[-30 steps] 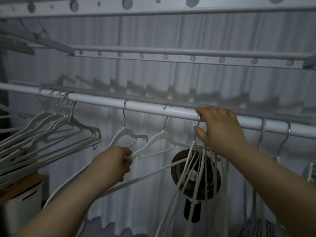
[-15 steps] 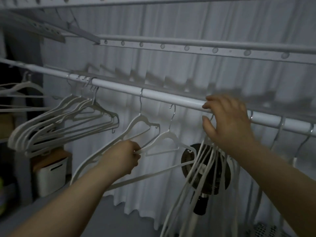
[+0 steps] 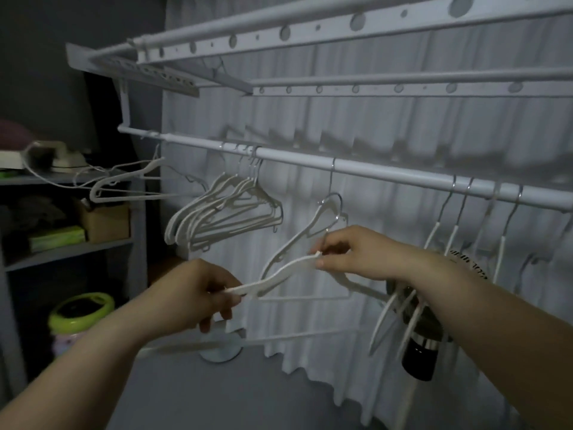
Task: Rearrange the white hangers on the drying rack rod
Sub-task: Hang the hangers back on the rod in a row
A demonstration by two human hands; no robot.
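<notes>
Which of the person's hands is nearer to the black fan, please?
Right. The right hand is just above-left of the black fan; the left hand is much farther left.

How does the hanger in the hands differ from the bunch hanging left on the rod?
The held hanger is single, gripped by the left hand at one end and pinched by the right hand; the bunch is several hangers, untouched. The held hanger lies low and slanted; the bunch hangs by hooks from the rod. Both are white.
</notes>
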